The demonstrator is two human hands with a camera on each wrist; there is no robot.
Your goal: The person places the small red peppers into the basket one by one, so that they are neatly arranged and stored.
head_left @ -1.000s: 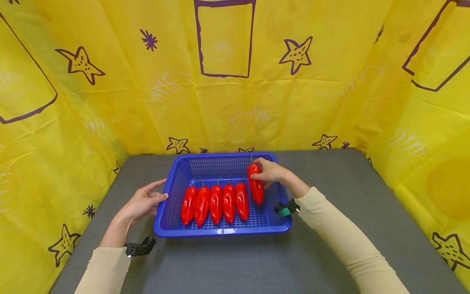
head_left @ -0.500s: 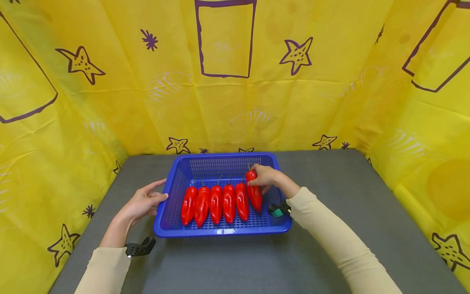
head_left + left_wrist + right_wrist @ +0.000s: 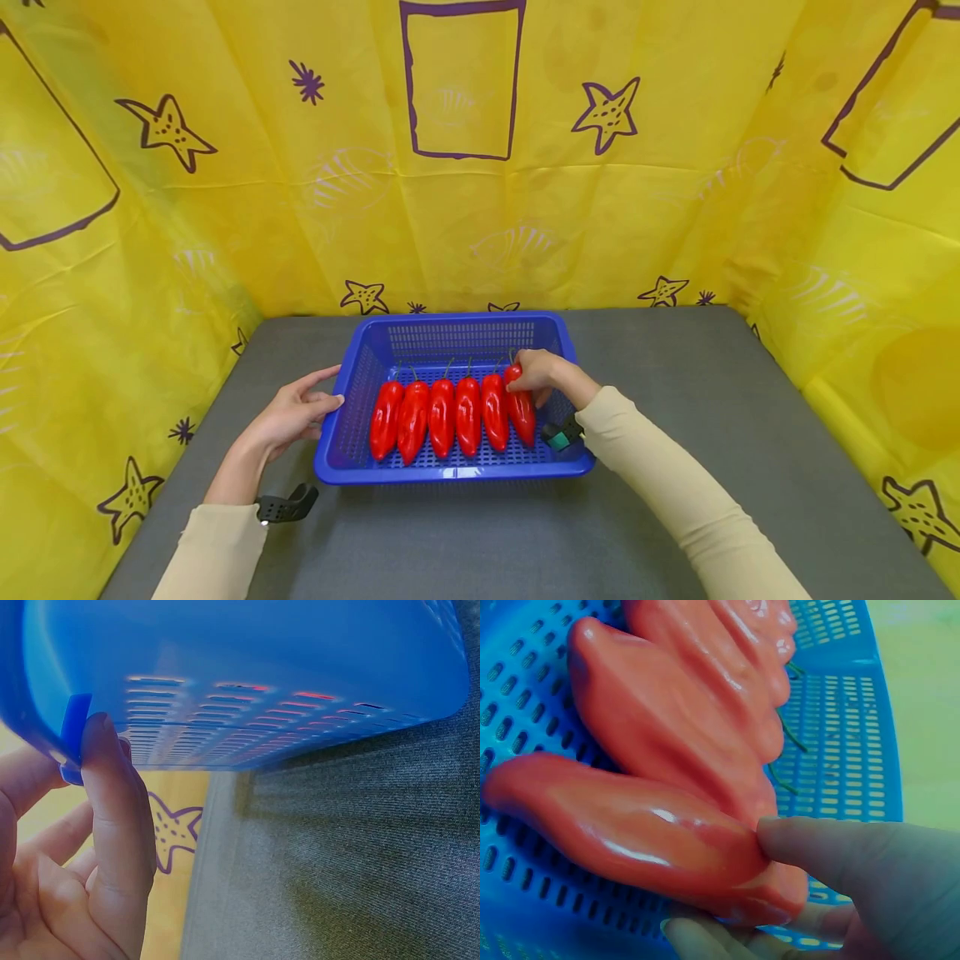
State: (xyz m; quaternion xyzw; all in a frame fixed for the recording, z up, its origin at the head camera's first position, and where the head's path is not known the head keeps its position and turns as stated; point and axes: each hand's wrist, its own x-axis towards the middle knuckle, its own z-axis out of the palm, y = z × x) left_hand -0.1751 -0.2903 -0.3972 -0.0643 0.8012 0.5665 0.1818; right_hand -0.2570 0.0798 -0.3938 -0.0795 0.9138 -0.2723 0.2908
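A blue plastic basket (image 3: 453,473) with slotted walls stands on the grey table. Inside it, several glossy red peppers (image 3: 441,417) with green stems lie side by side in a row. At the row's right end my right hand (image 3: 546,372) grips one more red pepper (image 3: 522,421) near its stem end. The right wrist view has the thumb on one side of that pepper (image 3: 645,832) and fingers under the other; its body lies close along its neighbour. My left hand (image 3: 294,412) pinches the basket's left rim, thumb and fingers meeting at the edge (image 3: 73,742) in the left wrist view.
A yellow cloth (image 3: 465,217) printed with starfish and fish hangs behind the table (image 3: 450,550) and along both sides. The basket's back wall is near the table's far edge. A black strap (image 3: 288,504) sits on the left wrist.
My right hand has brought its pepper down and slightly left, beside the last pepper in the row. My left hand and the basket have stayed where they were.
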